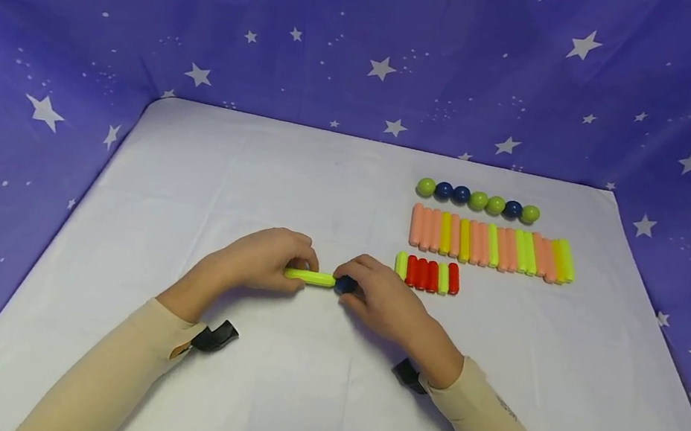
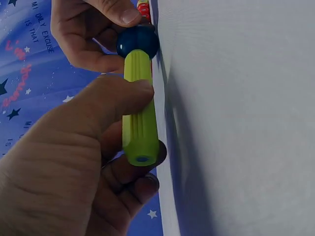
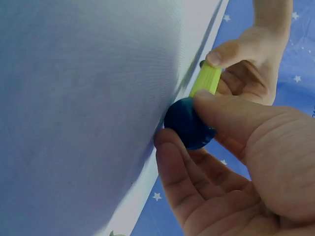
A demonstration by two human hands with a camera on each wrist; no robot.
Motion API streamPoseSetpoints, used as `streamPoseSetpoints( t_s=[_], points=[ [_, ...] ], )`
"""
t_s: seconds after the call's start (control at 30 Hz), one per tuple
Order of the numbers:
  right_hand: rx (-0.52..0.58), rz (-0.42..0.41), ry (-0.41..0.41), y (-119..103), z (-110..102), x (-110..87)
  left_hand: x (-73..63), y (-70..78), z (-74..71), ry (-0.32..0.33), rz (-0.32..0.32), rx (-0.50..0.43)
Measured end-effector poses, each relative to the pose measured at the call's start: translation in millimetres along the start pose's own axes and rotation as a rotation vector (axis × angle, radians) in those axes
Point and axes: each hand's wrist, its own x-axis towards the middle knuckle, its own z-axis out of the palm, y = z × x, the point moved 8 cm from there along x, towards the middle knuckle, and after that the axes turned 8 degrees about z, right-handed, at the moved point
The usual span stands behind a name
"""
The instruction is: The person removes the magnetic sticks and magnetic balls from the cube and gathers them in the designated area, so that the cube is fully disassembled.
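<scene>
Between thumb and fingers, my left hand [image 1: 267, 260] pinches a yellow-green ribbed stick [image 2: 140, 110] that lies crosswise in the head view. A small recess shows in the stick's near end in the left wrist view. My right hand [image 1: 382, 300] holds a dark blue ball [image 3: 189, 123] with thumb and fingertips. The ball sits against the stick's other end, in line with it. Both pieces are close over the white table, around its middle. In the head view the right fingers cover part of the ball.
On the white table [image 1: 246, 155], right of the hands, lies a row of short red and yellow-green sticks [image 1: 427, 274]. Behind it runs a longer row of pink, yellow and green sticks [image 1: 490, 244], then a line of green and blue balls [image 1: 478, 201]. A starry purple cloth [image 1: 349, 20] surrounds the table.
</scene>
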Motion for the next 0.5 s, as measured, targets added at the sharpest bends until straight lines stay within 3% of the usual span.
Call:
streamPoseSetpoints(
  t_s=[0.1,0.23,0.33,0.5],
  points=[
    [0.02,0.025,-0.015,5,0,-0.4,-0.3,-0.5,-4.1,0.016,0.0,0.072],
    [0.026,0.052,-0.047,13,0,-3.1,-4.5,-7.5,-13.8,0.09,-0.048,0.077],
    [0.045,0.077,-0.041,23,-4,-3.5,-6.3,-12.8,-17.0,0.156,-0.068,0.018],
    [0.175,0.12,0.084,47,-32,-1.6,-8.1,-24.9,-15.7,0.285,-0.056,-0.195]
  ],
)
